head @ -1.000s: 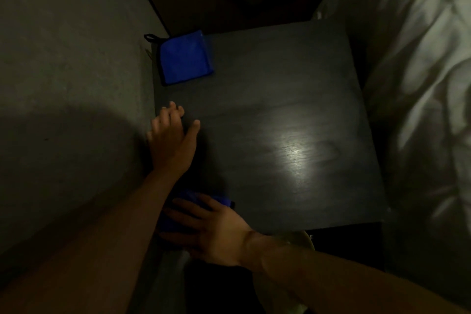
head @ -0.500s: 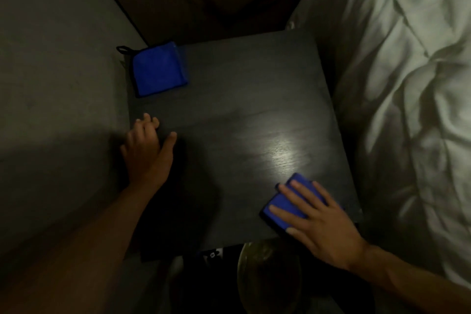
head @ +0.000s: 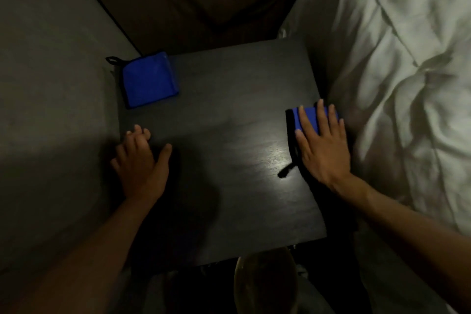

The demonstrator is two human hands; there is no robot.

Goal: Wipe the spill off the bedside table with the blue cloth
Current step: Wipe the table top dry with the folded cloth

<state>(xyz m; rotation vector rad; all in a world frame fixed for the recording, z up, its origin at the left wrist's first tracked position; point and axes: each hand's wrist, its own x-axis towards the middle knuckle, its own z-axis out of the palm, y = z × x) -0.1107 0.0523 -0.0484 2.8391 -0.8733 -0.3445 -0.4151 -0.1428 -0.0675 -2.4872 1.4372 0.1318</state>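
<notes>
right hand (head: 322,145) flat, fingers spread, pressing blue cloth (head: 312,118) on table (head: 229,135) | cloth: soft, light, folded; judged best driven by palm pressure | left hand (head: 139,163) flat, bracing

- No text, label, brand, number or sign could be read anywhere in the dim room; every surface looked plain.

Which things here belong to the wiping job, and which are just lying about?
In the job: blue cloth under the flat right hand; bedside table; left hand resting at its left edge.
Lying about: second folded blue cloth at the far left corner; white bedding.
</notes>
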